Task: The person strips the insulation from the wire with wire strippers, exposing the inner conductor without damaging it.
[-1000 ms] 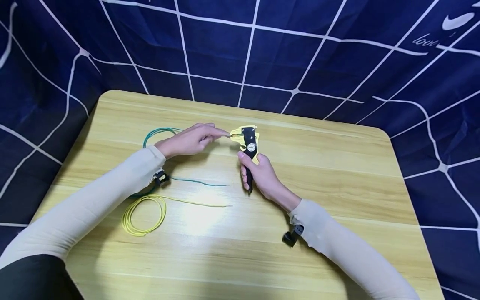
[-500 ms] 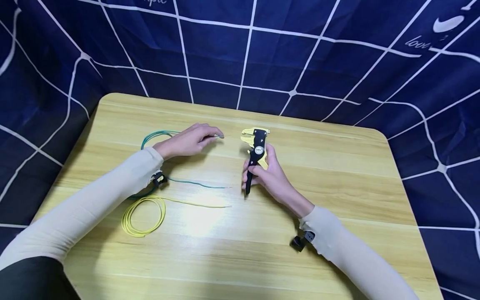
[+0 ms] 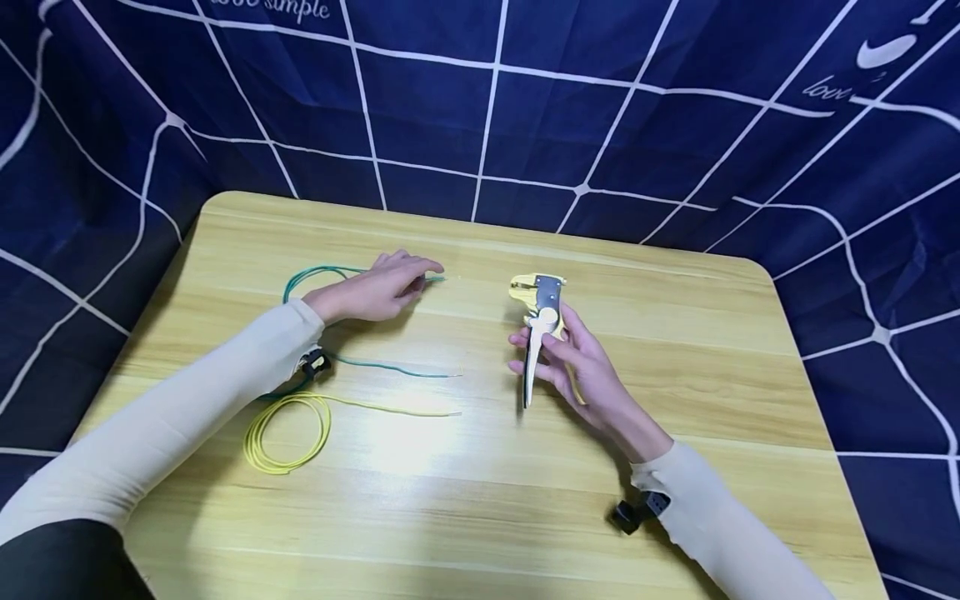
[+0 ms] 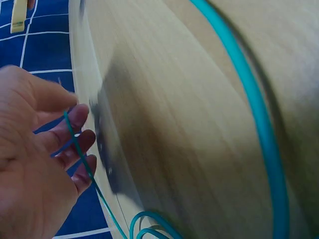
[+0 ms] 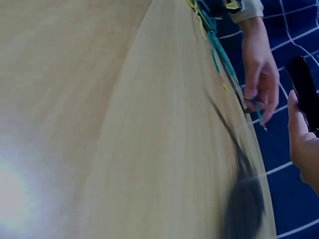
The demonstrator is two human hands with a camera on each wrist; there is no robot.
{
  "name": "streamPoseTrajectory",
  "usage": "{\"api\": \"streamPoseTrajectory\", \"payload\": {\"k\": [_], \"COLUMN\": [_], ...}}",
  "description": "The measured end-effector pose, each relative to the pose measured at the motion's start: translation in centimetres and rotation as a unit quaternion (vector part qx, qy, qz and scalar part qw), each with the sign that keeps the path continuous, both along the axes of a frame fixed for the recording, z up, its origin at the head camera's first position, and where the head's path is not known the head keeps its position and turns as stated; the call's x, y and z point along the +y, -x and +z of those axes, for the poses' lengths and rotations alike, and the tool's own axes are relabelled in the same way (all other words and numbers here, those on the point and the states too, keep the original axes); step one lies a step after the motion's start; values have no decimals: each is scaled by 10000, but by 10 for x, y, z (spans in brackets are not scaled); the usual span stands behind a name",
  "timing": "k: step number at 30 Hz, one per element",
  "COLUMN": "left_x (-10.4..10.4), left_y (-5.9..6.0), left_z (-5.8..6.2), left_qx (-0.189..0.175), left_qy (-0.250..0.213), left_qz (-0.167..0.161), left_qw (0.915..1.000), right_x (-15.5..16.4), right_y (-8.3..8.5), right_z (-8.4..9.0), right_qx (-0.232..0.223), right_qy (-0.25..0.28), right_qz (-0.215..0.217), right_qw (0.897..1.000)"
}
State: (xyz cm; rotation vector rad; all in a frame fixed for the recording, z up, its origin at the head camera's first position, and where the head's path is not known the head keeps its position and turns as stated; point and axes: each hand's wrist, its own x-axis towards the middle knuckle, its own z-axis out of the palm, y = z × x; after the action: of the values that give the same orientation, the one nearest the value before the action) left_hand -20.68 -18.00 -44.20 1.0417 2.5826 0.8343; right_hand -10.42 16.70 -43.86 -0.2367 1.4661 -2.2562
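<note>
My left hand (image 3: 371, 289) pinches a green wire (image 3: 435, 278) close to its end, and the end sticks out past the fingertips. In the left wrist view the green wire (image 4: 97, 189) runs from the fingers across the palm down to loops on the table. To the right, apart from the wire, my right hand (image 3: 592, 367) holds a yellow-and-black wire stripper (image 3: 546, 304) above the table, its head pointing away from me. The thumb lies on the handle and some fingers reach out beyond it. In the right wrist view only the stripper's dark handle (image 5: 303, 87) shows.
A coiled yellow wire (image 3: 326, 429) lies on the wooden table (image 3: 420, 517), its straight end pointing right. Above it lies a second green wire (image 3: 397, 367) with a bare tip. Dark blue gridded cloth (image 3: 420, 100) hangs behind the table and at both sides.
The stripper has come off the end of the green wire and moved right and toward me in my right hand, turning slightly. My left hand stays nearly in place with the wire.
</note>
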Motion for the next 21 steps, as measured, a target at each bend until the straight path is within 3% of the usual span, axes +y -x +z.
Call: {"api": "streamPoseTrajectory", "payload": {"k": [10,15,21], "left_x": [-6,-13,-17], "left_y": [-6,-14,-28], "left_z": [3,13,26], "left_qx": [-141,-355,-358], "left_qy": [19,-1,-278], "left_qz": [170,414,675], "left_qw": [9998,9985,9967], "right_x": [36,51,68], "right_y": [-19,-30,-40], "right_z": [-2,-3,-2], "right_qx": [536,783,737], "right_qy": [-208,-945,-1592], "right_qz": [30,-323,-674], "right_qw": [9983,9919,9822]}}
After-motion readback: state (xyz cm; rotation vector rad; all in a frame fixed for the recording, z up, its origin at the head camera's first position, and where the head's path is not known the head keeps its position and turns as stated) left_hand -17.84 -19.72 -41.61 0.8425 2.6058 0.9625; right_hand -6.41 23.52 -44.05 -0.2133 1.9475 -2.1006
